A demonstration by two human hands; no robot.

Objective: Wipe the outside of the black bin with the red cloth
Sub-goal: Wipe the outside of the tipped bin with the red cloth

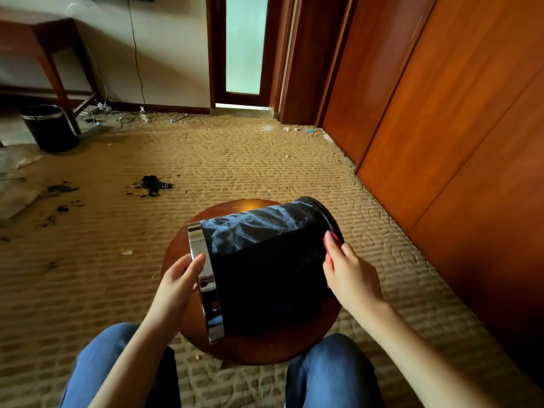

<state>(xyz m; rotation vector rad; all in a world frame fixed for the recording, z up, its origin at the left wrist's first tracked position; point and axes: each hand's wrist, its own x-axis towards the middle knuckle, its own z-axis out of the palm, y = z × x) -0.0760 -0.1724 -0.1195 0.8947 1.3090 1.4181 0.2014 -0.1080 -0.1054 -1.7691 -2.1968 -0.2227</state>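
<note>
Between knees (pixel 332 375), sideways black bin (pixel 265 275) is being gripped by left hand (pixel 176 284), red cloth (pixel 330 240) by right hand (pixel 353 275); rolling off the stool (pixel 253 348) is being risked.

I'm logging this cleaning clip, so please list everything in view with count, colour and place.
black cylindrical bin with chrome rim: one, black and silver, on its side on the stool
red cloth: one, red, a bit shows at the right hand's fingers, by the bin's base
round wooden stool: one, reddish brown, between the knees
second black bin: one, black, upright, far left by the table leg
wooden side table: one, dark brown, far left
dark stains: several, black, on the tan carpet
frosted glass door: one, pale, far middle
wooden wall panels: several, orange-brown, right
left hand: grips the chrome rim
right hand: holds the cloth on the bin
</note>
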